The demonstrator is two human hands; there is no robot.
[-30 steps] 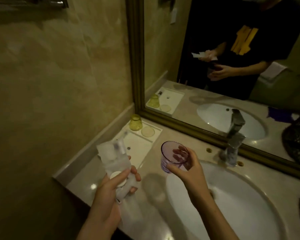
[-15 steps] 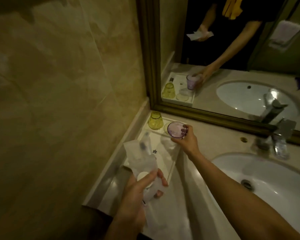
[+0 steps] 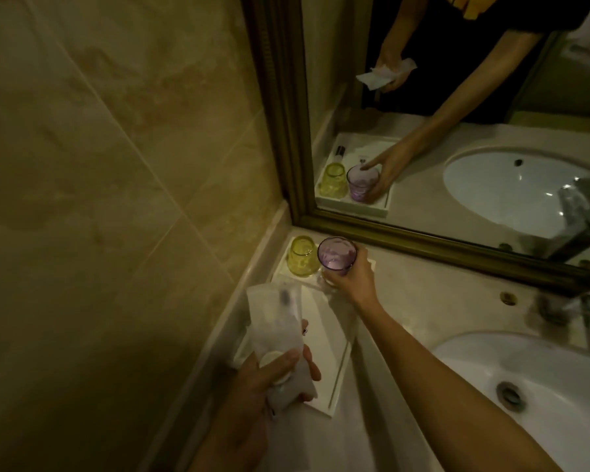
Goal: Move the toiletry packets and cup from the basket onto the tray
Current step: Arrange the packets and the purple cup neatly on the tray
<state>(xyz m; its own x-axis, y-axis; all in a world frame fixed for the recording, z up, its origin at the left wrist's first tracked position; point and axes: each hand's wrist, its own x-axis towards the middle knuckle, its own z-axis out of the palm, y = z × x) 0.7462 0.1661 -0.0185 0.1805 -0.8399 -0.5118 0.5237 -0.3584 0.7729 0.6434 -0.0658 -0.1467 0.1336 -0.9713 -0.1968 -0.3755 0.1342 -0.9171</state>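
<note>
My right hand [image 3: 353,277] grips a purple glass cup [image 3: 337,253] and holds it upright at the far end of the white tray [image 3: 334,356], right beside a yellow glass cup [image 3: 301,256] that stands there. Whether the purple cup touches the tray is hidden by my fingers. My left hand [image 3: 269,379] holds several clear and white toiletry packets [image 3: 276,332] above the tray's near left part. The basket is out of view.
The tray lies along the wall at the left end of a stone counter [image 3: 433,294]. A white sink basin [image 3: 539,396] and a chrome tap [image 3: 579,308] are to the right. A framed mirror [image 3: 457,97] stands behind the tray.
My right hand has carried the purple cup from over the counter to the tray's far end, beside the yellow cup, and lowered it. My left hand keeps the packets over the tray.
</note>
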